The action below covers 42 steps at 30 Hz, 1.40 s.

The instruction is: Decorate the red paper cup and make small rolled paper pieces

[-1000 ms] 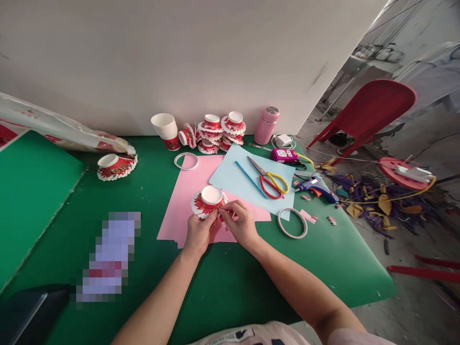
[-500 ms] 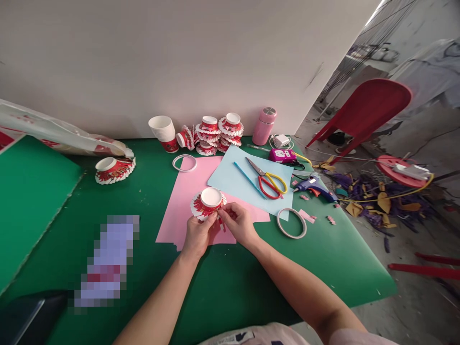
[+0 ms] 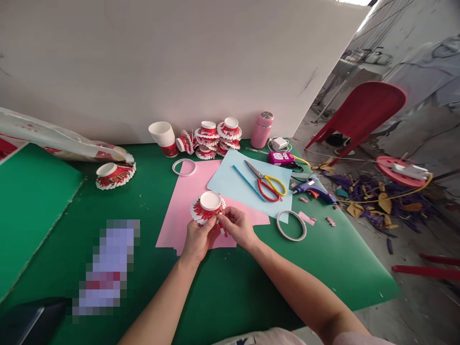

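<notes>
A red and white paper cup (image 3: 209,205), cut into folded strips that fan out round its base, sits bottom-up on a pink sheet (image 3: 187,201). My left hand (image 3: 197,238) grips its near rim from below. My right hand (image 3: 237,227) pinches one of the folded strips at the cup's near right side, fingertips close to those of the left hand. Both hands rest low over the pink sheet on the green table (image 3: 223,282).
A light blue sheet (image 3: 233,184) holds scissors (image 3: 268,182) and a blue pencil (image 3: 247,182). Tape rings (image 3: 291,225) (image 3: 184,167), a glue gun (image 3: 312,188), a pink bottle (image 3: 261,130), stacked cups (image 3: 163,136) and finished cut cups (image 3: 217,136) (image 3: 113,175) lie around. A red chair (image 3: 359,112) stands at right.
Both hands stay on the cut cup and work its strips with small finger movements. The view has shifted slightly; nothing else moved.
</notes>
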Each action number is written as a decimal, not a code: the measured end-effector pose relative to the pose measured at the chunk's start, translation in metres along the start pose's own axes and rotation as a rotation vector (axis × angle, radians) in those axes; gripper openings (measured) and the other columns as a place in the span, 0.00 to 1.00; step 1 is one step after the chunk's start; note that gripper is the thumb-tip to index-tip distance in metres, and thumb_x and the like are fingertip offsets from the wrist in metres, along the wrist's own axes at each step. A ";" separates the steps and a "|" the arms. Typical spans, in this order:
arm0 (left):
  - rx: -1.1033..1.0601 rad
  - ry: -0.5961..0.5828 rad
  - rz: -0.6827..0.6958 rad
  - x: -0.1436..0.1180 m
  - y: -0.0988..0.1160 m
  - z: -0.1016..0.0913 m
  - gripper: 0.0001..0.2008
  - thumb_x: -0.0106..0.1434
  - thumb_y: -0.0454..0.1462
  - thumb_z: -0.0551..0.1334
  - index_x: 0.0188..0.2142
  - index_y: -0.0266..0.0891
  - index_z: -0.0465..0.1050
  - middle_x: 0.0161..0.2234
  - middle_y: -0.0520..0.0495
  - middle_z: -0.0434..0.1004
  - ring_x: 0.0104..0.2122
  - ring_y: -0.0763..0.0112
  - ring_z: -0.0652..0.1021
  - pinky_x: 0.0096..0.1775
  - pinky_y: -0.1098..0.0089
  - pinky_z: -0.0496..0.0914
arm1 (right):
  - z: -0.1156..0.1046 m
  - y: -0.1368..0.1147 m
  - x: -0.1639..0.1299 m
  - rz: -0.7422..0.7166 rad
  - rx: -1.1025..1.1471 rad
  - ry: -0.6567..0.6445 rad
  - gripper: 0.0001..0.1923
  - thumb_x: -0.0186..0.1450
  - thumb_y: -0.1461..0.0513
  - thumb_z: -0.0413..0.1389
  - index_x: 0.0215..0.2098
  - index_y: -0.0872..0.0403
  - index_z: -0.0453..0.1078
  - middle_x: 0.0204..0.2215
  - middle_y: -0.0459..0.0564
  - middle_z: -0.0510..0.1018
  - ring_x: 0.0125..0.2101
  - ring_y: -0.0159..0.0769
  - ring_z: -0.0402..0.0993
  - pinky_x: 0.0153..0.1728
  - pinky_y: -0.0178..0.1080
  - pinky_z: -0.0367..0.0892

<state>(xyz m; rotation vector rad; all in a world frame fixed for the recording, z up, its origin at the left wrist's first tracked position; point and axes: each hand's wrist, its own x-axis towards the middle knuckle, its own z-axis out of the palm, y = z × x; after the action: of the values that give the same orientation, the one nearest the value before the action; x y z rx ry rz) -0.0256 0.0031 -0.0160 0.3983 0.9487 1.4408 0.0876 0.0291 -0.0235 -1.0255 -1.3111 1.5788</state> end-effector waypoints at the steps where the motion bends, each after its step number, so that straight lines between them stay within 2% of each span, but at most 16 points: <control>1: 0.008 -0.002 0.003 0.000 -0.001 -0.001 0.14 0.44 0.34 0.71 0.33 0.33 0.77 0.31 0.43 0.80 0.35 0.61 0.79 0.41 0.61 0.71 | 0.000 0.000 0.000 -0.001 0.007 0.002 0.20 0.56 0.46 0.56 0.27 0.54 0.63 0.18 0.41 0.68 0.14 0.24 0.61 0.15 0.30 0.60; 6: 0.044 -0.011 0.006 0.002 -0.002 -0.004 0.15 0.44 0.35 0.71 0.34 0.33 0.78 0.34 0.43 0.80 0.36 0.63 0.78 0.43 0.62 0.70 | 0.002 -0.001 -0.002 0.022 0.054 0.018 0.21 0.55 0.45 0.57 0.27 0.55 0.64 0.18 0.41 0.68 0.14 0.23 0.60 0.15 0.30 0.59; 12: 0.031 -0.001 -0.030 0.000 0.001 -0.001 0.14 0.42 0.35 0.72 0.31 0.33 0.78 0.31 0.44 0.81 0.35 0.63 0.79 0.42 0.63 0.71 | 0.004 -0.001 -0.003 0.019 0.101 0.045 0.20 0.55 0.46 0.57 0.26 0.54 0.64 0.17 0.40 0.67 0.13 0.23 0.58 0.13 0.29 0.57; 16: 0.022 0.001 -0.063 0.000 0.003 0.001 0.12 0.43 0.34 0.72 0.30 0.33 0.78 0.29 0.44 0.81 0.31 0.66 0.78 0.35 0.67 0.72 | 0.005 -0.001 -0.003 -0.008 0.090 0.092 0.19 0.55 0.47 0.57 0.25 0.54 0.64 0.16 0.40 0.66 0.14 0.23 0.56 0.13 0.29 0.55; 21: 0.025 -0.064 -0.094 -0.002 0.006 0.003 0.11 0.46 0.37 0.70 0.29 0.32 0.78 0.24 0.45 0.78 0.22 0.71 0.75 0.24 0.71 0.69 | 0.005 -0.006 -0.004 -0.011 0.125 0.114 0.19 0.56 0.47 0.56 0.24 0.54 0.62 0.15 0.40 0.65 0.13 0.23 0.56 0.12 0.28 0.53; 27: 0.171 -0.058 -0.030 -0.002 0.001 -0.002 0.14 0.45 0.36 0.71 0.33 0.34 0.79 0.31 0.45 0.81 0.34 0.66 0.77 0.40 0.67 0.70 | 0.004 -0.004 -0.003 -0.024 0.129 0.164 0.18 0.56 0.48 0.57 0.23 0.55 0.63 0.15 0.38 0.62 0.13 0.21 0.53 0.11 0.29 0.50; 33: 0.317 -0.032 0.038 0.002 -0.007 -0.012 0.14 0.46 0.39 0.70 0.32 0.34 0.79 0.29 0.45 0.80 0.34 0.63 0.77 0.38 0.66 0.70 | 0.004 -0.001 -0.002 -0.021 0.125 0.163 0.19 0.56 0.48 0.57 0.23 0.54 0.63 0.16 0.39 0.63 0.13 0.22 0.54 0.12 0.29 0.51; 42: 0.299 -0.041 0.080 0.002 -0.008 -0.011 0.15 0.46 0.40 0.70 0.34 0.35 0.79 0.32 0.44 0.81 0.35 0.63 0.78 0.39 0.65 0.71 | 0.005 -0.001 -0.003 -0.015 0.119 0.151 0.19 0.56 0.47 0.57 0.24 0.55 0.64 0.17 0.40 0.64 0.15 0.24 0.55 0.13 0.30 0.54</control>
<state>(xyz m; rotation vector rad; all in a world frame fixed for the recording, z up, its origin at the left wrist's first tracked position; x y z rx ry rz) -0.0292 0.0008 -0.0291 0.6903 1.1297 1.3593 0.0843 0.0254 -0.0213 -1.0369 -1.1077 1.5178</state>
